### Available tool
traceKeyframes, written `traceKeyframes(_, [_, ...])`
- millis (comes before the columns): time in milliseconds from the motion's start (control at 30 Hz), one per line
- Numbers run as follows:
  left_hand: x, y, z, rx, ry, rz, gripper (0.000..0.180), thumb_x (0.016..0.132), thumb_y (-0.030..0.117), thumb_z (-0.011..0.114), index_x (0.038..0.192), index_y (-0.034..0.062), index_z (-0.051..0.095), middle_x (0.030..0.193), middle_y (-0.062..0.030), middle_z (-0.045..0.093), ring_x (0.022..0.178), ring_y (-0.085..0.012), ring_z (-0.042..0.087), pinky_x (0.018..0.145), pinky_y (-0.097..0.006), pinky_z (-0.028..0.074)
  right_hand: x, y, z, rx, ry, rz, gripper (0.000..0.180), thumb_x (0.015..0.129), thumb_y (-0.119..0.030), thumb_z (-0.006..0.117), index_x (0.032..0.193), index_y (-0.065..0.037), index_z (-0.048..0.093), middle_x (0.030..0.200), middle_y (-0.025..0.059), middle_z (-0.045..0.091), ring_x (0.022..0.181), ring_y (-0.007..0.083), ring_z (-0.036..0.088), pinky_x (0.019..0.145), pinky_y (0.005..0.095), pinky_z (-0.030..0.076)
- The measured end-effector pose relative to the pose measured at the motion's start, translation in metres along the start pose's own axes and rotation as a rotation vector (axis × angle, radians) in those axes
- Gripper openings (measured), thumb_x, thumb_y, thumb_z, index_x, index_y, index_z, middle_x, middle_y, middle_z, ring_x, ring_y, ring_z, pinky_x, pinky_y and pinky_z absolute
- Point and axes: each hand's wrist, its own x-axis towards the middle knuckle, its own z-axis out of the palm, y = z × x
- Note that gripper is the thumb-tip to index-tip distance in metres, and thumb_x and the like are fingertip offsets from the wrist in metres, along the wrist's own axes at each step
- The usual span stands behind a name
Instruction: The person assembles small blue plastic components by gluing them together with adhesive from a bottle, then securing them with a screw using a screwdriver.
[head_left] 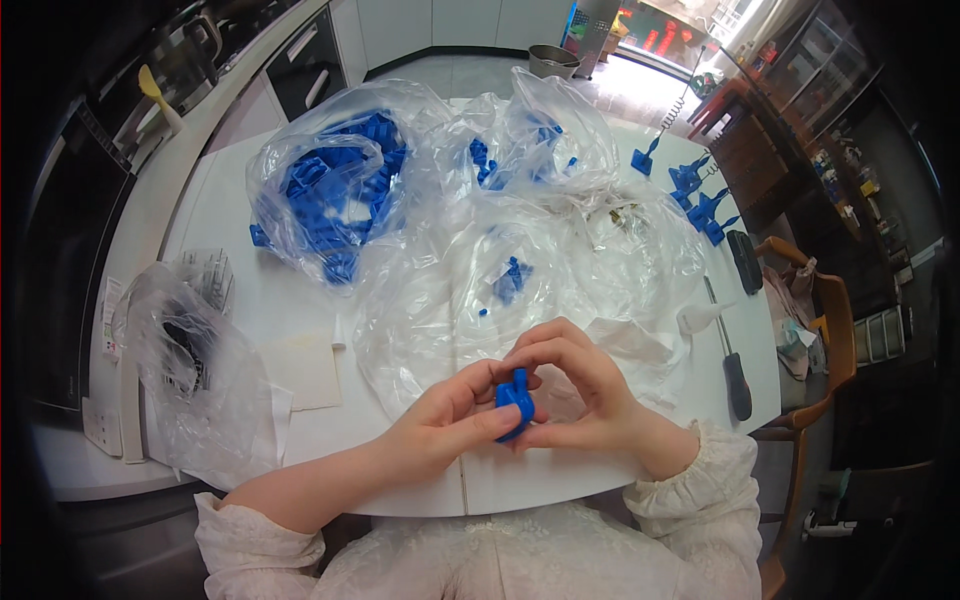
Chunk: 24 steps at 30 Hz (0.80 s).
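Hands joined over the near edge of white table, both pinching one small blue plastic part. Left hand closed round the part's lower side, thumb laid along it, fingers curled beneath. Right hand closed on the upper side, fingertips arched over the top and thumb pressing from the near side. Part held just above the tabletop, near centre, directly in front of the body (exact shape largely hidden by the fingers).

Just beyond the hands: large clear plastic bag, crumpled and spread flat, holding a few loose blue pieces. Far left of it: second clear bag, well filled with blue parts. Far centre: third clear bag, nearly empty, a handful of blue pieces inside. Far right: cluster of assembled blue pieces standing bare on the table, apart from the bags.

Right edge of table: dark-handled screwdriver lying lengthwise, small white nozzle-shaped item just left of its shaft, black oblong object further off. Left near corner: another crumpled clear bag with dark contents (not identifiable), overhanging the edge. Sheet of white paper flat between that bag and the hands. Wooden chair pushed close at the right side. Cream lace sleeves covering both forearms.
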Motion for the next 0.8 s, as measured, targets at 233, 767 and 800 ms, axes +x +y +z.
traceKeyframes(233, [-0.003, -0.011, 0.014, 0.265, 0.124, 0.159, 0.035, 0.104, 0.027, 0.03, 0.121, -0.0026, 0.037, 0.112, -0.011, 0.055, 0.11, -0.0176, 0.054, 0.098, -0.031, 0.04, 0.004, 0.001, 0.02, -0.421, 0.141, -0.196, 0.048, 0.064, -0.005, 0.083, 0.107, -0.004, 0.062, 0.107, 0.0114, 0.052, 0.096, 0.0213, 0.056, 0.076, 0.0291, 0.05])
traceKeyframes(767, [-0.003, -0.024, 0.0, -0.622, 0.142, -0.044, 0.034, 0.103, 0.033, 0.034, 0.117, 0.0045, 0.046, 0.112, -0.0088, 0.052, 0.106, -0.0155, 0.055, 0.093, -0.035, 0.047, -0.002, 0.004, 0.034, -0.683, 0.25, -0.513, 0.03, 0.064, -0.005, 0.076, 0.091, -0.003, 0.062, 0.089, 0.0072, 0.059, 0.078, 0.0236, 0.06, 0.065, 0.0332, 0.051])
traceKeyframes(800, [-0.001, -0.023, 0.0, -0.62, 0.141, -0.045, 0.034, 0.103, 0.033, 0.034, 0.117, 0.0045, 0.046, 0.112, -0.0088, 0.052, 0.106, -0.0155, 0.055, 0.093, -0.035, 0.047, -0.002, 0.002, 0.032, -0.686, 0.236, -0.518, 0.031, 0.065, -0.006, 0.076, 0.092, -0.004, 0.062, 0.092, 0.0076, 0.059, 0.079, 0.0234, 0.059, 0.066, 0.0329, 0.05])
